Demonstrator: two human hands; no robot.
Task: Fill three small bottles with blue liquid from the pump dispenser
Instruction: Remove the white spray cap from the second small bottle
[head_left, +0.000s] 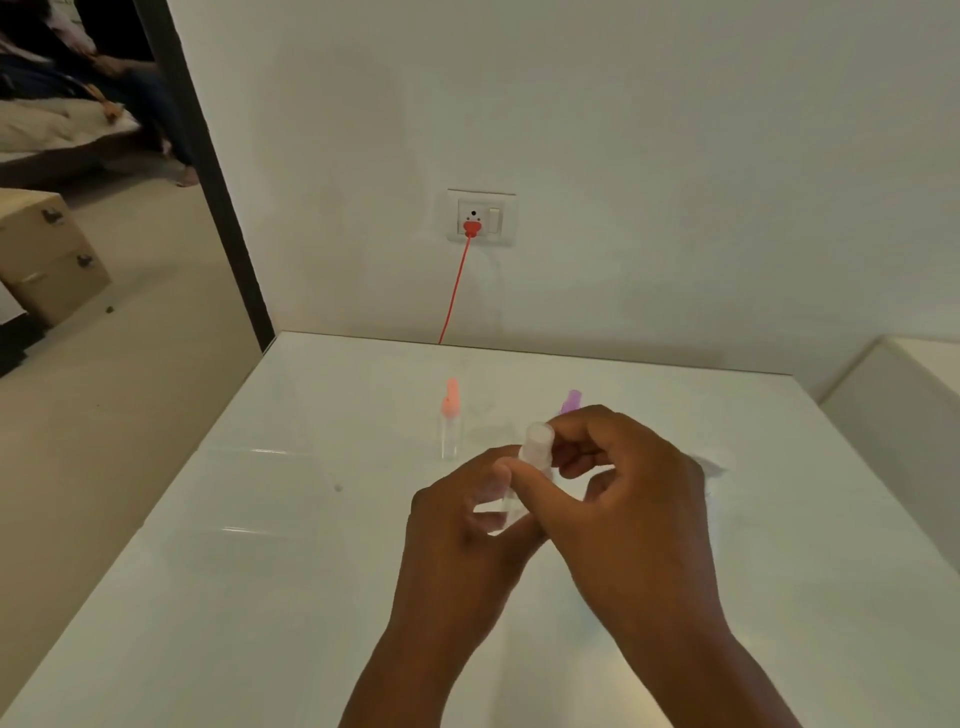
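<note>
White wall rose behind a glossy white table, with a socket and red cord at twelve o'clock. Both hands met at the table's centre: the left hand gripped the body of a clear small bottle, while the right hand pinched its clear cap. Beyond them stood a pink-topped bottle at eleven o'clock and a purple-topped bottle at one o'clock, mostly hidden.
</note>
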